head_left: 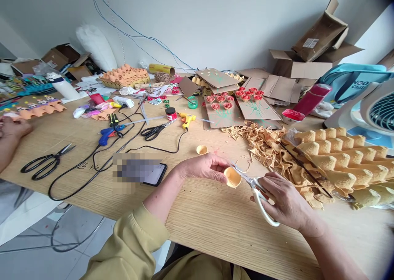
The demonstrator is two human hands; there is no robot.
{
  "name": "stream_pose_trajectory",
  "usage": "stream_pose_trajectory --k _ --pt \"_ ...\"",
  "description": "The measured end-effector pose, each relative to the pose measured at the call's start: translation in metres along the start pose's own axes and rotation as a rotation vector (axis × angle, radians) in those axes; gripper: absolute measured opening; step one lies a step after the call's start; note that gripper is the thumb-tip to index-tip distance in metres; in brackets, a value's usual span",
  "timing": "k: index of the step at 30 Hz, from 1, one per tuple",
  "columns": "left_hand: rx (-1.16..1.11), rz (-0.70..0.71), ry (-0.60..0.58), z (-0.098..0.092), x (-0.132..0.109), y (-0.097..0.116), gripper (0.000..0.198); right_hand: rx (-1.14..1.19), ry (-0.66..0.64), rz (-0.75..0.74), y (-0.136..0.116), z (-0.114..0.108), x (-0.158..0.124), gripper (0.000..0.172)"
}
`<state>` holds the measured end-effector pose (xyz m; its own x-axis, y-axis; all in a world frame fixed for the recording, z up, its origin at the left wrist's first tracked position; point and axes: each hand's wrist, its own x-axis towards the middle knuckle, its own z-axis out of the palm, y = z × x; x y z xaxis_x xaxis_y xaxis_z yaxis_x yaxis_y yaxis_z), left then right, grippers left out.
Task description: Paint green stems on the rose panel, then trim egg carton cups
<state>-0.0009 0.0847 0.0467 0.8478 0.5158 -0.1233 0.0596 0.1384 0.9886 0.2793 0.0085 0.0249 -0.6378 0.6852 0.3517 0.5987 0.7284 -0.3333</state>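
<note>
Between the fingers and thumb of my left hand [212,167] is a small yellow egg-carton cup [233,177], its hollow side facing me. My right hand [277,200] grips white-handled scissors [261,206], whose blades reach to the cup's upper rim. A thin curled strip lies on the table just beyond the blades. Another cut cup [202,150] rests on the table past my left wrist. To the right, a heap of yellow carton scraps [267,146] lies beside the stacked egg trays [344,157].
A phone [154,174], black scissors [46,163], a blue glue gun [107,135] and a yellow glue gun [186,120] with cords lie left and ahead. Red paper flowers on cardboard [227,118] stand behind. A fan [375,103] is far right; another person's hand [14,128] is far left.
</note>
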Motion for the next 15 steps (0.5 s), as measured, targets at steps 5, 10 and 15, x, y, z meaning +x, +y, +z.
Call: stream_pose_trajectory --k 5,10,15 --pt "-0.016 0.003 -0.008 0.0 0.0 0.001 0.06 0.017 0.007 -0.013 0.004 0.002 -0.003 0.02" --pt "-0.067 0.036 -0.01 0.003 0.002 0.002 0.056 -0.05 0.042 0.018 0.014 0.008 -0.004 0.018" --pt "-0.109 0.172 0.069 0.002 0.006 0.001 0.058 -0.201 0.114 0.199 0.029 0.013 -0.005 0.028"
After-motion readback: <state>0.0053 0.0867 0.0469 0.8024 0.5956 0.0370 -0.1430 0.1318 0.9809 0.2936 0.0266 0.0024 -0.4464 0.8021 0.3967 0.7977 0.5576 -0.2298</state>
